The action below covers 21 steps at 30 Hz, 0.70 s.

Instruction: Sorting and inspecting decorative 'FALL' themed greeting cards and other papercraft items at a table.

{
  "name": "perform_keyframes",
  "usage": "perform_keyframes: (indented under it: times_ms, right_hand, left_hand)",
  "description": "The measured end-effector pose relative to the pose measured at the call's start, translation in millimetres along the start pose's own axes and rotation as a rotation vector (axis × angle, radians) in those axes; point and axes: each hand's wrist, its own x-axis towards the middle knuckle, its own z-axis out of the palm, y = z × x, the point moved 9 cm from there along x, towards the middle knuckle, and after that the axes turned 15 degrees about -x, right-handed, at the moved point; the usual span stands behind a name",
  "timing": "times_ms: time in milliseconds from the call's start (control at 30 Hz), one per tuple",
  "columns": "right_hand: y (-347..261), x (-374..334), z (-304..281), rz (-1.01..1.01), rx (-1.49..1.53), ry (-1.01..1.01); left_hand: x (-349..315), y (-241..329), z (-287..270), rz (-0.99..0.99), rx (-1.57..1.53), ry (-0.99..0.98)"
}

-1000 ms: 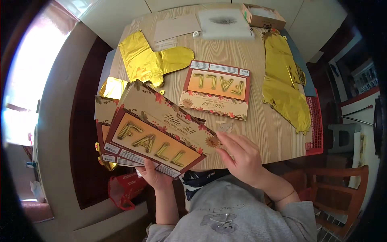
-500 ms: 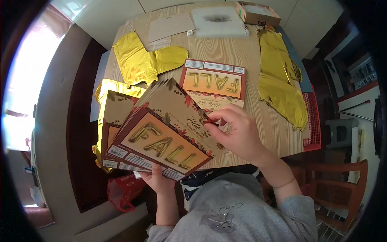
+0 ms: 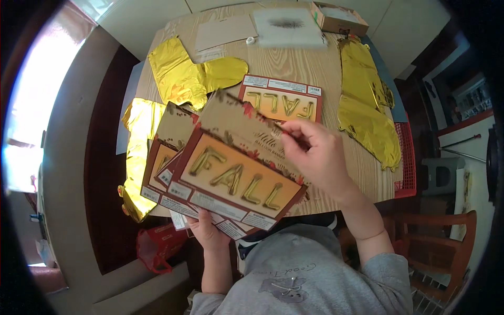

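Observation:
My left hand [image 3: 210,233] is closed on the lower edge of a fanned stack of printed cardboard cards [image 3: 173,125], its thumb lying over the front. On top is a card [image 3: 236,181] with a picture of gold letter balloons on orange, a dark red border and autumn leaves. My right hand [image 3: 317,155] pinches this top card at its upper right edge; the fingertips are partly hidden. A similar card [image 3: 282,98] lies on the table behind the stack, turned the other way round and partly covered by my right hand and the stack.
Flat gold foil balloons lie at the left [image 3: 176,73], the near left edge [image 3: 139,168] and the right [image 3: 365,105] of the wooden table [image 3: 262,63]. Farther back are a beige sheet [image 3: 226,31], a white sheet [image 3: 289,31] and an open box [image 3: 340,21]. A red basket [image 3: 404,157] stands right.
The top card has shifted right and upward with my right hand, and the stack is fanned differently. My left hand keeps its grip at the lower edge.

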Motion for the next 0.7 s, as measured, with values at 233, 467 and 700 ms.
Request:
perform_keyframes:
  times_ms: [233, 467, 700]
  right_hand:
    - [19, 44, 10, 0.149, 0.507, -0.053]
    - [25, 18, 123, 0.484, 0.839, -0.292]
    - [-3, -72, 212, 0.694, 0.808, -0.596]
  left_hand:
    - [14, 115, -54, 0.326, 0.29, 0.291]
    - [-17, 269, -87, 0.632, 0.079, 0.126]
    - [-13, 243, -87, 0.573, -0.055, 0.164]
